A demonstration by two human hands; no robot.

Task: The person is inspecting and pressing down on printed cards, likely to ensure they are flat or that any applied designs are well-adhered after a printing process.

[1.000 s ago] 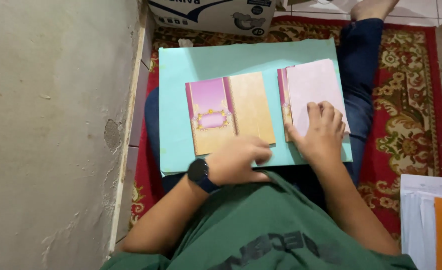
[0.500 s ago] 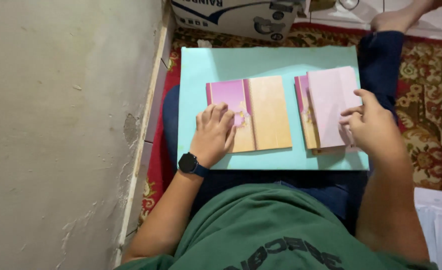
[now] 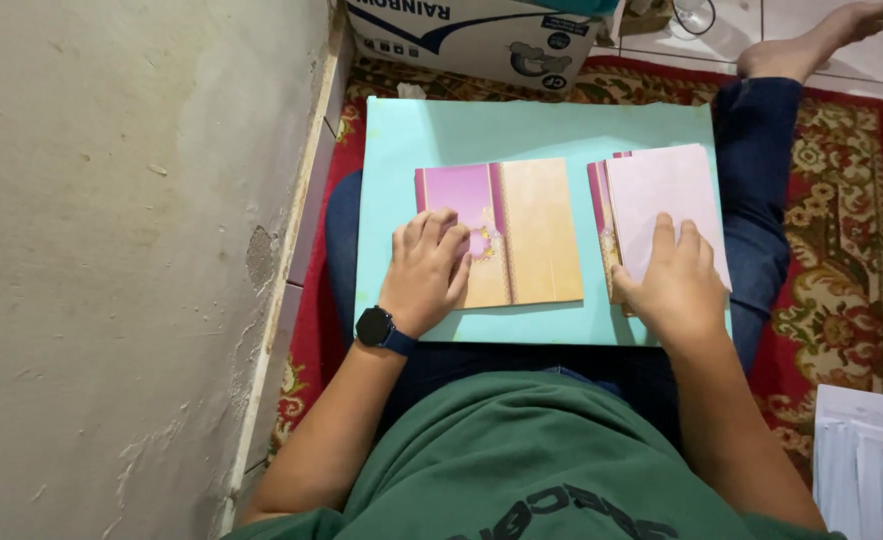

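Two bare hands rest on printed cards that lie on a light blue board (image 3: 522,125) set across the person's lap. The left hand (image 3: 427,272), with a dark wristwatch (image 3: 380,329) on its wrist, lies flat, palm down, fingers spread and released, on the lower left part of a single card (image 3: 522,225). This card has a pink panel on its left side and a tan panel on its right side, with a small ornament at the seam, partly under the fingertips. It grasps nothing; it only presses on the card.

The right hand (image 3: 672,285) lies palm down on the near end of a stack of cards (image 3: 662,195), pale pink side up, placed just beside the single card on the board's right half. Fingers are extended and loose; whether the thumb hooks the stack edge cannot be told.

Surroundings: a patterned red rug (image 3: 842,270) under the legs, a plaster wall (image 3: 112,250) at left, a cardboard box (image 3: 482,40) beyond the board, and white papers (image 3: 862,450) at lower right.
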